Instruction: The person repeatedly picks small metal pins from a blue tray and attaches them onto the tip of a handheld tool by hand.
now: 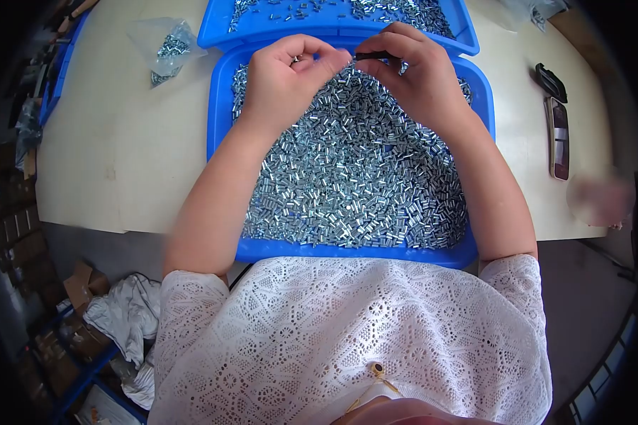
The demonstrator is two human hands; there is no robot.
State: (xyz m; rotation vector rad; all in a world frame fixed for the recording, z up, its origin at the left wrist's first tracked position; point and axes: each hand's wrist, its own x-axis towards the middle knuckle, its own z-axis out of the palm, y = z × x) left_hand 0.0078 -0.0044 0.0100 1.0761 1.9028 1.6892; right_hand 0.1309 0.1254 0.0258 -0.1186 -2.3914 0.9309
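Observation:
Both hands meet above a blue bin [222,106] heaped with small shiny metal cylinders [347,170]. My left hand [283,78] is closed in a pinch, thumb against forefinger; what lies at its fingertips is too small to make out. A silvery glint shows among its curled fingers. Between the thumb and fingers of my right hand [422,78] is a thin black tool [372,55], its tip pointing at the left fingertips. Another silvery bit shows by the right hand's curled fingers; I cannot tell whether it is a ring or a metal piece.
Behind stands a second blue bin [209,32] with more metal pieces. A clear plastic bag [169,46] of metal parts lies left on the table [113,142]. At right are a phone [558,138] and a black case [550,83]. Boxes and cloth [127,312] sit below left.

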